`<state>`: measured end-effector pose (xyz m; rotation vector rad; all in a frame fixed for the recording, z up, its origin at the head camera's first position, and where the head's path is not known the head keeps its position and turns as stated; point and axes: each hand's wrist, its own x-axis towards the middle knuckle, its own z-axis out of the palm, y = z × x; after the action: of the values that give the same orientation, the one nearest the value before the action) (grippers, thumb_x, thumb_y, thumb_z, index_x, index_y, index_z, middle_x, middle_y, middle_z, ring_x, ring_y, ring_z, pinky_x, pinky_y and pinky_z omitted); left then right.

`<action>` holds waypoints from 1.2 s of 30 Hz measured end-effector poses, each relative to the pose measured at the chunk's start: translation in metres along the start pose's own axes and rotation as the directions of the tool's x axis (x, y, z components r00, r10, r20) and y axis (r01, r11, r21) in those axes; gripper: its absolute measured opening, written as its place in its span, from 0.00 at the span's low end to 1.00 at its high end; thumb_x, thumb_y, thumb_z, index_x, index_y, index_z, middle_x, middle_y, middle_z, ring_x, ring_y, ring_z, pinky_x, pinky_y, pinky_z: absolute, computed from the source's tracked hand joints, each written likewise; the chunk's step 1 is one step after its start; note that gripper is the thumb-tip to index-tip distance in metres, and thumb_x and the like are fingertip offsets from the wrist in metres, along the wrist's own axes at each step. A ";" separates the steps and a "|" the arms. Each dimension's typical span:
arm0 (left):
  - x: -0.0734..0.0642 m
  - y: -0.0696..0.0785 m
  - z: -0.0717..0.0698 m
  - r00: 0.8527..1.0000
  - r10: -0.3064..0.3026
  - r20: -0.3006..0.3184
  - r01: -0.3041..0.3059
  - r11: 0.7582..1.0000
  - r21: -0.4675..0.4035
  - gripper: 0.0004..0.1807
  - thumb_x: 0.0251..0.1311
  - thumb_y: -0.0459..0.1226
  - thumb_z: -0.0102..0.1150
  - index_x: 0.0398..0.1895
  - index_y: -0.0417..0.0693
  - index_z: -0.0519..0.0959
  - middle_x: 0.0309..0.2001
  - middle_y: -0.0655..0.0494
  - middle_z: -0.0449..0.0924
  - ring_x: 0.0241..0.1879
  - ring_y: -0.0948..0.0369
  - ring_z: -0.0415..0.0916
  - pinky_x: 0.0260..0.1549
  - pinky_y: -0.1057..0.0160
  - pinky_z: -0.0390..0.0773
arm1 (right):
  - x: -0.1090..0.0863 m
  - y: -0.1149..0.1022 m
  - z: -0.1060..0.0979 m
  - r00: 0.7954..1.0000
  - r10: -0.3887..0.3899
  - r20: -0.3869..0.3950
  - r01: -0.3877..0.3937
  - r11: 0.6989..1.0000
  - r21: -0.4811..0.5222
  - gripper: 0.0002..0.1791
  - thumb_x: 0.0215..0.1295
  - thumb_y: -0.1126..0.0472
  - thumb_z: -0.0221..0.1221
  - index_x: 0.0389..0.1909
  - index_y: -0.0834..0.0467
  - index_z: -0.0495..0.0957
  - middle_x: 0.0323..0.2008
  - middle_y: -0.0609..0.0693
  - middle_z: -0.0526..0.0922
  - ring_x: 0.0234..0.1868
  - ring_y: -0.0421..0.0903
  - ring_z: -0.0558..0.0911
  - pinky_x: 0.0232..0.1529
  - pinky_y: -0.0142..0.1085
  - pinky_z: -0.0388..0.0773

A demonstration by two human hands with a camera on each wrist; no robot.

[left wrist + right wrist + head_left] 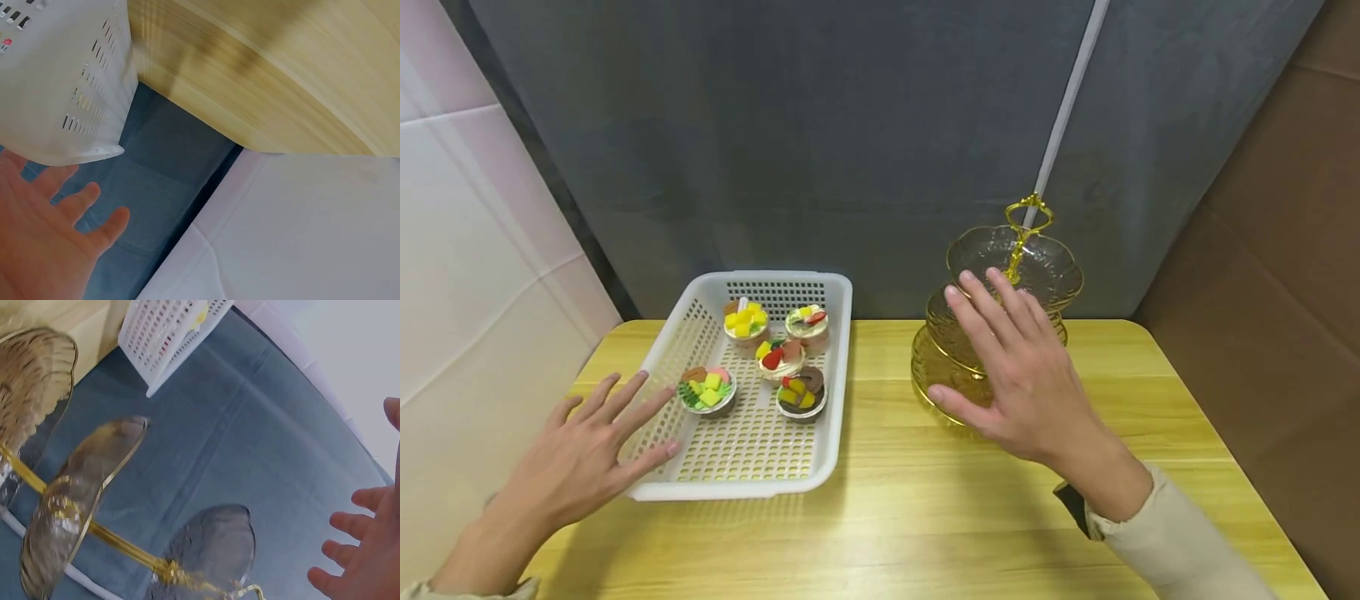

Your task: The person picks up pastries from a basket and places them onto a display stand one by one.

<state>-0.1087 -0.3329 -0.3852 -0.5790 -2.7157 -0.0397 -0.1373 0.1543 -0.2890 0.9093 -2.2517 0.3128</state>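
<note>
My left hand point(583, 454), fingers spread, hovers by the near left side of a white plastic basket point(752, 490). Inside the basket stand several toy cupcakes: one with green and yellow topping point(707, 392) nearest that hand, one with yellow cubes point(745, 323), one with a strawberry point(781, 360), and a dark chocolate one point(802, 396). On the right, my right hand point(1030, 383) is held with fingers extended in front of a three-tier glass cake stand point(1052, 267), hiding part of its lower tiers. Neither hand holds anything.
Basket and stand are on a light wooden table point(887, 533). Behind it hangs a dark grey cloth point(775, 150) crossed by a pale strip point(1071, 92). White cloth point(482, 250) borders the left side and a brown panel point(1270, 233) the right.
</note>
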 end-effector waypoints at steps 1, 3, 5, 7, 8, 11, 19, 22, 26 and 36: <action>-0.001 0.000 0.000 1.000 0.002 -0.001 -0.002 1.000 -0.003 0.37 0.56 0.61 0.63 0.67 0.57 0.73 0.67 0.37 0.68 0.64 0.32 0.63 0.49 0.30 0.64 | 0.001 -0.001 0.003 1.000 0.003 0.014 -0.003 1.000 0.003 0.46 0.69 0.28 0.40 0.76 0.56 0.58 0.76 0.53 0.59 0.77 0.54 0.52 0.73 0.55 0.49; -0.002 0.000 0.001 1.000 0.006 -0.001 -0.006 1.000 -0.007 0.37 0.55 0.61 0.64 0.66 0.57 0.74 0.66 0.37 0.70 0.63 0.32 0.64 0.49 0.31 0.66 | 0.003 -0.002 0.009 0.999 0.008 0.035 -0.008 1.000 0.008 0.45 0.69 0.28 0.41 0.76 0.54 0.58 0.76 0.52 0.59 0.77 0.54 0.53 0.72 0.56 0.50; -0.003 0.000 0.001 1.000 0.013 -0.001 -0.013 1.000 -0.010 0.37 0.54 0.62 0.65 0.65 0.57 0.75 0.65 0.36 0.71 0.62 0.32 0.65 0.49 0.32 0.67 | 0.004 -0.003 0.015 0.998 0.015 0.061 -0.016 1.000 0.009 0.45 0.68 0.28 0.40 0.77 0.52 0.56 0.76 0.51 0.58 0.77 0.54 0.52 0.72 0.57 0.51; -0.004 0.000 0.002 1.000 0.015 -0.001 -0.015 1.000 -0.014 0.36 0.54 0.62 0.65 0.64 0.58 0.75 0.64 0.37 0.72 0.62 0.33 0.65 0.49 0.33 0.67 | 0.005 -0.004 0.021 0.996 0.018 0.084 -0.019 1.000 0.016 0.45 0.68 0.28 0.41 0.77 0.52 0.56 0.76 0.51 0.57 0.77 0.53 0.52 0.71 0.58 0.52; -0.005 0.000 0.002 1.000 0.015 -0.002 -0.015 1.000 -0.017 0.36 0.53 0.62 0.65 0.64 0.57 0.76 0.64 0.37 0.72 0.62 0.33 0.65 0.49 0.34 0.66 | 0.006 -0.005 0.025 0.995 0.018 0.094 -0.020 1.000 0.021 0.45 0.68 0.28 0.41 0.77 0.52 0.55 0.76 0.51 0.57 0.77 0.53 0.52 0.71 0.58 0.53; -0.007 0.000 0.002 1.000 0.011 -0.004 -0.011 1.000 -0.024 0.35 0.53 0.62 0.66 0.62 0.56 0.78 0.63 0.37 0.73 0.62 0.33 0.65 0.50 0.35 0.65 | 0.008 -0.006 0.034 0.992 0.021 0.127 -0.026 0.999 0.039 0.45 0.68 0.28 0.43 0.78 0.51 0.54 0.76 0.50 0.57 0.77 0.52 0.52 0.70 0.57 0.53; -0.010 -0.002 0.003 0.998 0.040 -0.039 -0.041 0.999 -0.030 0.34 0.48 0.62 0.68 0.54 0.53 0.83 0.62 0.38 0.74 0.60 0.35 0.68 0.50 0.37 0.66 | 0.014 -0.011 0.059 0.985 0.022 0.173 -0.035 0.997 0.070 0.46 0.67 0.27 0.44 0.77 0.51 0.56 0.75 0.51 0.59 0.76 0.54 0.55 0.68 0.57 0.58; -0.011 -0.004 0.005 0.997 0.056 -0.058 -0.058 0.998 -0.034 0.33 0.47 0.63 0.68 0.50 0.51 0.86 0.62 0.37 0.74 0.62 0.36 0.68 0.51 0.39 0.66 | 0.017 -0.014 0.068 0.977 0.039 0.209 -0.054 0.997 0.063 0.47 0.66 0.26 0.45 0.77 0.51 0.55 0.76 0.51 0.59 0.77 0.53 0.54 0.68 0.57 0.57; -0.014 -0.008 0.007 0.993 0.074 -0.091 -0.077 0.996 -0.038 0.35 0.47 0.67 0.64 0.45 0.49 0.88 0.63 0.38 0.74 0.66 0.41 0.65 0.52 0.41 0.66 | 0.020 -0.017 0.079 0.963 0.068 0.261 -0.088 0.994 0.067 0.47 0.65 0.28 0.49 0.77 0.50 0.56 0.76 0.50 0.59 0.77 0.52 0.53 0.69 0.56 0.56; -0.023 -0.015 0.011 0.967 0.129 -0.222 -0.138 0.990 -0.026 0.43 0.44 0.77 0.54 0.29 0.47 0.89 0.58 0.39 0.78 0.58 0.45 0.72 0.67 0.61 0.58 | 0.023 -0.023 0.105 0.942 0.070 0.327 -0.103 0.991 0.085 0.43 0.66 0.31 0.52 0.76 0.49 0.58 0.74 0.53 0.61 0.76 0.54 0.54 0.70 0.56 0.55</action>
<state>-0.0993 -0.3545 -0.4029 -0.7231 -2.4616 -0.1183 -0.1861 0.0789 -0.3521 0.9733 -2.6044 0.3396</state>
